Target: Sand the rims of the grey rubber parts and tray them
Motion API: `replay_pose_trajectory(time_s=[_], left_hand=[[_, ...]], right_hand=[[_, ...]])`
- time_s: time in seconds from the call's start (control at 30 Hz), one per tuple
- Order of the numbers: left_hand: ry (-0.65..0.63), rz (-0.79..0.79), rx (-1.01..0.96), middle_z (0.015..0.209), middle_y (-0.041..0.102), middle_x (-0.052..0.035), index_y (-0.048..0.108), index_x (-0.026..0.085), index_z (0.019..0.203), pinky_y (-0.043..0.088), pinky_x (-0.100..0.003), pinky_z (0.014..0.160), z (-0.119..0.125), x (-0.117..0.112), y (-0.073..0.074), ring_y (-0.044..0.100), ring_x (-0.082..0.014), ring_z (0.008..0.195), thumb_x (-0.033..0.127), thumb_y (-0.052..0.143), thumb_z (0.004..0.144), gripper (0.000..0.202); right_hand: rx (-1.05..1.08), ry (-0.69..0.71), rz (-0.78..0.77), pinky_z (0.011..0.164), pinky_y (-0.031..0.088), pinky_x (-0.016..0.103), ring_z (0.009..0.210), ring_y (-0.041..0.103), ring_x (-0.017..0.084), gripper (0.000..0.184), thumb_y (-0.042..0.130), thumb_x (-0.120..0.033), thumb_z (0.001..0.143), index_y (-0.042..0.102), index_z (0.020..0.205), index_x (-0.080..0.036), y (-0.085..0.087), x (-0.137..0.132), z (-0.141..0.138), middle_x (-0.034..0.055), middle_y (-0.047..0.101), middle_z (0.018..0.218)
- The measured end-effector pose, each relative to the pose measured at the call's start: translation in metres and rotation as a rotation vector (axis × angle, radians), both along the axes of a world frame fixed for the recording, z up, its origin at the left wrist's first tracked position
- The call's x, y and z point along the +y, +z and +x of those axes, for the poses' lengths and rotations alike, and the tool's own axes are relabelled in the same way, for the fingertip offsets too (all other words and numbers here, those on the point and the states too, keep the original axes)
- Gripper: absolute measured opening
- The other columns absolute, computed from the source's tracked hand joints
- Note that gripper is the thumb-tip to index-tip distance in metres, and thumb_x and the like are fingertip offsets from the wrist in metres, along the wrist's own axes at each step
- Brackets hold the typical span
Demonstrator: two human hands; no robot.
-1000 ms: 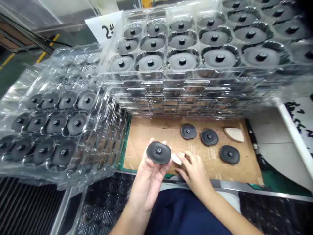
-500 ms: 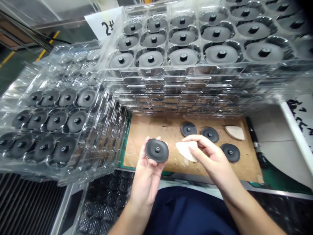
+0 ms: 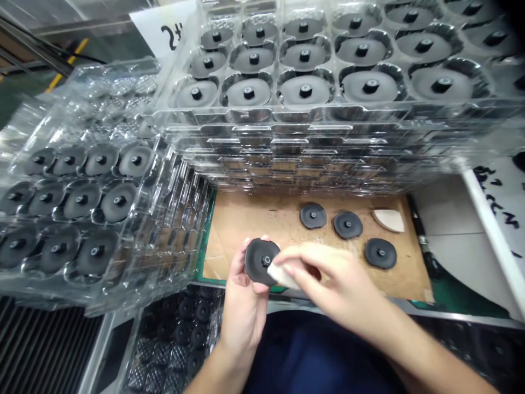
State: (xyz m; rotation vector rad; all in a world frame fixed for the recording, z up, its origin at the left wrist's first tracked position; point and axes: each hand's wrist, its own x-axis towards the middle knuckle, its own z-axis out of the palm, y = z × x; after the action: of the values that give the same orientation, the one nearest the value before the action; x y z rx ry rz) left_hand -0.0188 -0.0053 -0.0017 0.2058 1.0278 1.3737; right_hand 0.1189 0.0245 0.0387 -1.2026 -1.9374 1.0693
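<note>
My left hand (image 3: 245, 295) is closed around the edge of a dark grey, rounded disc (image 3: 256, 261) with a small raised post at its centre. My right hand (image 3: 328, 273) pinches a white wedge-shaped pad (image 3: 286, 277). The pad's tip touches the disc beside the post, and part of the pad is hidden by my fingers. On the cardboard beyond my right hand lie three similar discs, one of them a dark disc (image 3: 348, 225) in the middle. A second pale wedge pad (image 3: 388, 220) rests to their right.
A tall stack of clear plastic trays (image 3: 287, 134) filled with discs stands behind the cardboard (image 3: 238, 213). More trays (image 3: 98, 284) of discs are stacked at left. A paper sign (image 3: 158, 27) stands at the back. A black pen-like object (image 3: 419, 230) lies along the right edge.
My right hand has moved left and brought the white pad onto the disc. My left hand still holds the disc, which has tilted slightly. The whole view has shifted a little.
</note>
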Motion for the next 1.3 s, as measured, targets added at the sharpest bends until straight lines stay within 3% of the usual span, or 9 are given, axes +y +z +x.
replay_pose_trajectory(time_s=[0.33,0.43,0.6,0.73,0.9,1.0,1.1,1.17,1.3], left_hand=[[0.005,-0.032,0.020,0.101,0.071,0.0016,0.067,0.031,0.095,0.051,-0.024,0.083,-0.002,0.000,0.003,0.064,-0.0173,0.097,0.019,0.085,0.050,0.049],[-0.017,-0.047,0.022,0.103,0.070,0.0009,0.066,0.031,0.097,0.050,-0.030,0.087,-0.001,0.000,0.004,0.063,-0.0208,0.099,0.018,0.083,0.053,0.049],[-0.010,-0.031,0.017,0.103,0.070,0.0006,0.067,0.030,0.097,0.051,-0.021,0.079,-0.003,0.001,0.003,0.064,-0.0165,0.094,0.023,0.086,0.049,0.053],[-0.036,-0.072,-0.035,0.102,0.071,0.0017,0.066,0.032,0.098,0.052,-0.022,0.080,-0.004,0.002,0.001,0.065,-0.0159,0.093,0.021,0.083,0.054,0.048],[0.003,-0.049,-0.013,0.111,0.068,-0.0037,0.064,0.028,0.105,0.051,-0.030,0.086,-0.007,0.004,0.000,0.061,-0.0216,0.104,0.029,0.082,0.056,0.053],[0.004,-0.051,-0.008,0.115,0.066,-0.0057,0.062,0.028,0.109,0.048,-0.036,0.093,-0.009,0.005,-0.001,0.059,-0.0246,0.109,0.031,0.081,0.058,0.055],[-0.030,-0.075,-0.008,0.120,0.063,-0.0084,0.059,0.027,0.115,0.048,-0.036,0.093,-0.010,0.005,-0.001,0.058,-0.0256,0.111,0.033,0.080,0.060,0.059],[-0.061,-0.074,-0.007,0.122,0.063,-0.0088,0.056,0.027,0.120,0.049,-0.035,0.091,-0.009,0.005,0.000,0.058,-0.0256,0.111,0.034,0.080,0.060,0.065],[-0.124,-0.040,-0.007,0.116,0.065,-0.0072,0.058,0.025,0.118,0.051,-0.029,0.086,-0.004,0.004,0.003,0.059,-0.0227,0.107,0.036,0.082,0.055,0.068]], right_hand=[[-0.024,-0.058,0.058,0.067,0.050,0.022,0.072,0.065,0.012,0.016,0.051,-0.012,0.086,0.065,0.092,-0.018,0.005,0.000,0.000,0.0012,0.071,0.084],[0.032,0.032,0.120,0.067,0.050,0.021,0.071,0.064,0.012,0.017,0.051,-0.011,0.085,0.065,0.094,-0.015,0.005,-0.001,0.000,0.0017,0.070,0.081],[-0.030,-0.075,0.092,0.065,0.050,0.021,0.068,0.064,0.012,0.016,0.052,-0.011,0.085,0.066,0.091,-0.016,0.006,-0.002,-0.002,0.0021,0.071,0.082],[0.035,0.048,0.116,0.065,0.050,0.023,0.070,0.064,0.013,0.020,0.050,-0.012,0.085,0.066,0.096,-0.017,0.006,0.001,-0.001,0.0023,0.070,0.081],[-0.104,-0.263,-0.062,0.071,0.052,0.028,0.082,0.067,0.018,0.021,0.048,-0.025,0.087,0.069,0.089,-0.021,-0.044,0.006,0.009,0.0034,0.073,0.090],[-0.120,-0.230,-0.123,0.069,0.054,0.029,0.079,0.069,0.018,0.021,0.049,-0.024,0.086,0.070,0.088,-0.021,-0.084,-0.012,0.009,0.0035,0.074,0.087],[-0.113,-0.176,-0.169,0.063,0.054,0.028,0.069,0.070,0.019,0.019,0.053,-0.022,0.083,0.071,0.080,-0.021,-0.100,-0.028,0.007,0.0015,0.074,0.076],[-0.094,-0.187,-0.181,0.063,0.054,0.028,0.072,0.070,0.019,0.019,0.052,-0.022,0.084,0.071,0.082,-0.021,-0.090,-0.026,0.007,0.0019,0.074,0.079],[-0.006,-0.250,-0.102,0.067,0.053,0.024,0.082,0.066,0.015,0.020,0.049,-0.027,0.090,0.065,0.101,-0.022,-0.032,-0.005,0.005,0.0024,0.071,0.094]])
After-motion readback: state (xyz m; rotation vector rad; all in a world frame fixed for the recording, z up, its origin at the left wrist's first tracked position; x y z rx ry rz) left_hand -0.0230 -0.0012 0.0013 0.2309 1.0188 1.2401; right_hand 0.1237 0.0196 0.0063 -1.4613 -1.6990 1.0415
